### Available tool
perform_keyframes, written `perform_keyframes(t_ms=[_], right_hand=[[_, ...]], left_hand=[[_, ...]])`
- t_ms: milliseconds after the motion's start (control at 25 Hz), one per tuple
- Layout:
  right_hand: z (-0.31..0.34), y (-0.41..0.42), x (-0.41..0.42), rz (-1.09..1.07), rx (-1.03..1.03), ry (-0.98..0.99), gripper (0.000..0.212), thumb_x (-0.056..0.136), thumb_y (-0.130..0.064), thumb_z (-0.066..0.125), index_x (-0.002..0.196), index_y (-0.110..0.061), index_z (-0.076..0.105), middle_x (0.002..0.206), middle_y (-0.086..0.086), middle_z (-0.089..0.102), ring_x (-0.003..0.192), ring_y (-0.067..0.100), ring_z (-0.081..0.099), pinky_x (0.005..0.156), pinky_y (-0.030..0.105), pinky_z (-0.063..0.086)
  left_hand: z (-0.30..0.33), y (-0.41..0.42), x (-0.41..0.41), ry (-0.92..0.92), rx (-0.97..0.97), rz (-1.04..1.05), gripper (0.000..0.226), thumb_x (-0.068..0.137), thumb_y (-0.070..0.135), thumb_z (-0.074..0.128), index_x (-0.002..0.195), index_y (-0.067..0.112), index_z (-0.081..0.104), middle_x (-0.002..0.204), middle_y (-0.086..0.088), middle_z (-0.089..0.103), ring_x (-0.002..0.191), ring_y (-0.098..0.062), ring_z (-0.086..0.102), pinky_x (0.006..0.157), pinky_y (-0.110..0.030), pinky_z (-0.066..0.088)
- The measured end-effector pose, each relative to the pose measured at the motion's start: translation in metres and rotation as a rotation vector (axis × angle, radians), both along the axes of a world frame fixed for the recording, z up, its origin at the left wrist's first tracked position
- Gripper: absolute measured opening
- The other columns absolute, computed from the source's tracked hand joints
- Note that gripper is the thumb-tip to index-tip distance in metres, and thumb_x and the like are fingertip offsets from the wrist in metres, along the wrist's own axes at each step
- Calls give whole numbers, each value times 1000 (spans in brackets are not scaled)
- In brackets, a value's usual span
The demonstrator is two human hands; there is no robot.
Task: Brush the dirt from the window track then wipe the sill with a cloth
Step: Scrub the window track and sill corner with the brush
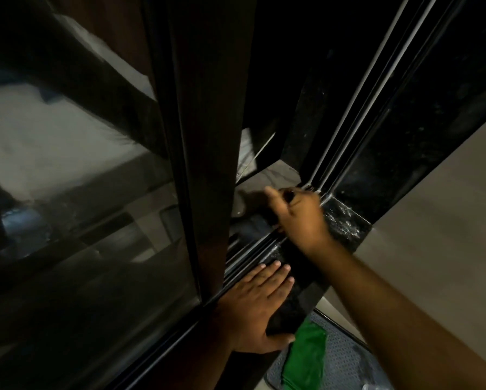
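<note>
Dim, blurred view down along sliding window. Left hand point(257, 302) flat, fingers spread, palm pressed on black stone sill point(301, 294), thumb hooked over sill's near edge. Right hand point(298, 218) fisted around dark object, likely brush handle point(289, 196); bristles not discernible. Fist sits over window track point(253, 249) at corner where track meets vertical frame rails point(357, 108). Dark sash frame point(205, 136) just left of both hands. Green cloth point(306, 356) lies below sill on grey mat point(346, 358), near left thumb, untouched.
</note>
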State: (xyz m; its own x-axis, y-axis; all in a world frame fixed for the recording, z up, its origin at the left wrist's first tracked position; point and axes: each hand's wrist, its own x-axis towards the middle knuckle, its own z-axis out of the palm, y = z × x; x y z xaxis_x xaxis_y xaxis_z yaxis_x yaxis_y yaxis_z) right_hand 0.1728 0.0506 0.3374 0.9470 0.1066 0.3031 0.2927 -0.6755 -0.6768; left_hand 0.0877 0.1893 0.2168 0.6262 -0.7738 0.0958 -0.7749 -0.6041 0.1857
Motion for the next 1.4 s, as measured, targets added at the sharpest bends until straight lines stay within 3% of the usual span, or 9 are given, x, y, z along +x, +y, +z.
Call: perform_keyframes(t_ms=[80,160,320,560,760,960,1120,1280,1400], right_hand=[[13,-39,27,-214,-142,5,43,95,-37,50,67,-6,62,65,11,62,55,22,59,57,36,50],[33,-65,43,-344,-1,-36,48,93,-39,53,60,-4,58,56,12,60,49,18,61,51,30,51],[13,-26,25,-50,350,67,43,88,-44,60,66,-8,66,49,7,65,40,17,63,38,22,48],[36,-56,47,-284,-189,76,51,90,-46,56,71,0,65,67,21,68,65,32,67,66,49,56],[35,-22,9,111,349,366,22,83,-35,69,73,-16,72,60,8,73,58,28,72,51,32,60],[26,-66,13,-271,-75,115,28,93,-26,58,87,-2,70,81,20,73,69,26,71,59,25,58],[33,-59,5,9,367,275,20,88,-28,63,78,-12,71,71,17,74,58,24,72,49,27,59],[11,-62,2,-58,19,150,23,93,-22,57,88,-4,69,79,22,71,66,32,71,62,46,60],[28,-99,22,-240,-157,3,33,95,-31,52,82,-5,67,74,17,68,63,28,66,57,38,55]], left_hand=[[-1,0,0,-6,-5,1,91,90,69,40,157,12,17,166,-7,5,152,-21,-6,120,-40,2],[-1,-1,0,-18,-4,7,91,89,69,40,156,12,19,166,-8,7,153,-21,-4,119,-40,3],[2,-1,1,-18,29,4,91,90,70,39,157,12,16,166,-7,4,152,-20,-6,124,-42,1],[4,-1,-2,-3,32,11,90,90,69,37,157,13,18,166,-7,5,152,-21,-5,124,-43,4],[6,-1,-1,-13,33,14,91,89,70,40,157,12,18,166,-7,6,153,-20,-4,124,-40,5],[3,-1,-3,-24,23,15,92,88,71,41,156,12,21,166,-8,9,153,-21,-1,124,-41,9],[2,-1,-1,-42,-14,25,91,88,70,43,155,11,25,165,-8,15,153,-21,5,124,-41,11],[1,-1,-3,-39,-34,24,90,87,70,42,154,12,28,164,-8,17,152,-22,8,123,-43,15],[1,-2,-2,-38,-24,22,89,88,70,40,155,13,27,165,-6,15,153,-20,5,124,-42,11]])
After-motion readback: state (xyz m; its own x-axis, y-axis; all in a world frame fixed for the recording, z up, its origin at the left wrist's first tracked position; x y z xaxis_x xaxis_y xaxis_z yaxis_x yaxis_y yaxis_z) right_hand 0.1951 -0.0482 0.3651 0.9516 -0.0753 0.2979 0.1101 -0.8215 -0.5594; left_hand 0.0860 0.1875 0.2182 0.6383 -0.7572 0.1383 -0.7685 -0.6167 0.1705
